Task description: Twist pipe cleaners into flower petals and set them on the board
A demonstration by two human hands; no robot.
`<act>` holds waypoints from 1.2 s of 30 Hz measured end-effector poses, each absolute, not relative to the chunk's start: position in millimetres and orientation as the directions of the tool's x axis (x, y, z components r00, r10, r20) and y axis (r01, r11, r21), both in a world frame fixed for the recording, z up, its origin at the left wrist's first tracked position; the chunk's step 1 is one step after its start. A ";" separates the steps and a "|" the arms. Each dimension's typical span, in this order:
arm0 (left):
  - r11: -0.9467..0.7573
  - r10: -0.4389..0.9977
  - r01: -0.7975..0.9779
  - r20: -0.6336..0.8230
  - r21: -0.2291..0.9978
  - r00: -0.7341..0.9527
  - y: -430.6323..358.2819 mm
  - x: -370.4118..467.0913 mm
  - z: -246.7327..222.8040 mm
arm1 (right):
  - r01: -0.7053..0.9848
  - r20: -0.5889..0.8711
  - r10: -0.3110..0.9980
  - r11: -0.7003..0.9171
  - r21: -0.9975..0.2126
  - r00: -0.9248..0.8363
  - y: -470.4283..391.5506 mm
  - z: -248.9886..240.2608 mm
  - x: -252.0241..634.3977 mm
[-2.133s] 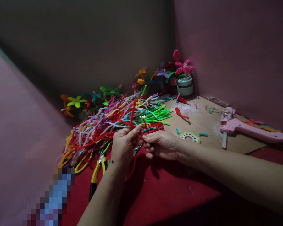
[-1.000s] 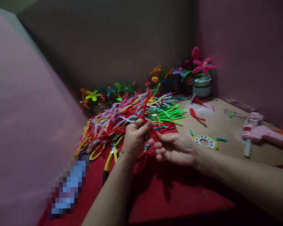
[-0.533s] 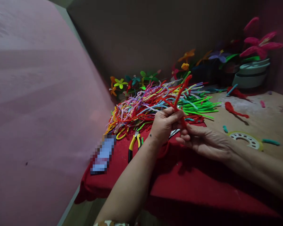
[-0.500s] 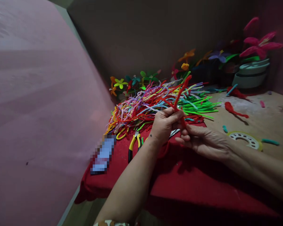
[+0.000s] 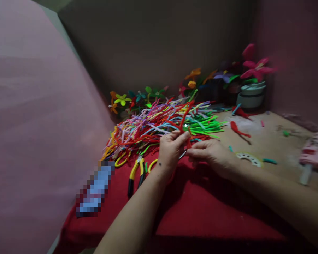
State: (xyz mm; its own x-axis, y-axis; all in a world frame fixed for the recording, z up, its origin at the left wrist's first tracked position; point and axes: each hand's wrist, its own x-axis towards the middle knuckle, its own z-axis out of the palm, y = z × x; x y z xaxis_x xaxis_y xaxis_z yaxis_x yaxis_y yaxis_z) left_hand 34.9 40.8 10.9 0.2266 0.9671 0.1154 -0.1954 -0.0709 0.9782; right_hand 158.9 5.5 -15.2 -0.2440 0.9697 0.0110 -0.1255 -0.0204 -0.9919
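Observation:
My left hand [image 5: 171, 150] and my right hand [image 5: 210, 155] meet over the red cloth [image 5: 190, 204], fingertips together on a red pipe cleaner [image 5: 185, 116] that sticks up and away from them. Both hands pinch its lower end. Just beyond lies a big heap of pipe cleaners in many colours [image 5: 159, 123], with a green bundle [image 5: 208, 125] at its right side. Yellow-handled pliers [image 5: 135, 173] lie on the cloth to the left of my left wrist.
Finished pipe-cleaner flowers [image 5: 153, 93] line the back wall; a pink flower [image 5: 255, 67] stands in a grey pot [image 5: 250, 98] in the corner. On the brown board [image 5: 275, 141] lie a ring-shaped disc [image 5: 249, 158], red scraps [image 5: 238, 128] and a blurred pink glue gun [image 5: 314, 157].
The view swung left and then part of the way back right. My hands stayed together on the red pipe cleaner, and my right hand turned from palm up to palm down.

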 end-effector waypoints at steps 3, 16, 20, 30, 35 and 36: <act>-0.092 0.971 -0.085 0.108 0.992 0.214 41.1 34.5 10.7 | -0.002 0.059 0.971 0.060 -0.998 -0.230 6.0 -12.4 156.5; -0.121 0.992 -0.104 0.117 0.987 -0.044 48.8 30.5 12.9 | 0.531 0.302 0.940 0.340 -0.776 -0.161 -4.8 -9.2 148.7; -0.122 0.992 -0.214 0.113 0.969 -0.058 53.1 27.8 14.4 | 0.516 0.283 0.942 0.335 -0.789 -0.179 -3.0 -9.7 149.9; 0.226 0.888 -0.183 -0.125 0.957 0.442 55.2 15.8 20.7 | -0.015 0.118 0.984 0.117 -0.993 -0.131 5.1 -5.6 155.0; 0.291 0.823 -0.110 -0.190 0.950 0.535 49.5 20.7 15.7 | -0.128 0.079 0.980 0.056 -0.990 -0.184 8.7 -12.0 154.4; 0.291 0.829 -0.097 -0.201 0.952 0.522 49.0 21.6 16.2 | -0.120 0.085 0.981 0.065 -0.991 -0.173 9.7 -13.4 154.5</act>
State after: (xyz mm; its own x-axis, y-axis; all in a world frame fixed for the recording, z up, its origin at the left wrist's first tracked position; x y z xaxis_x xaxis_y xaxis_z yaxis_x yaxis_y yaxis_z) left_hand 21.6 49.0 16.2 0.5216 0.8293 -0.2007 -0.0969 0.2913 0.9517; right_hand 154.5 9.7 -13.4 -0.1732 0.9812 0.0852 -0.1204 0.0648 -0.9906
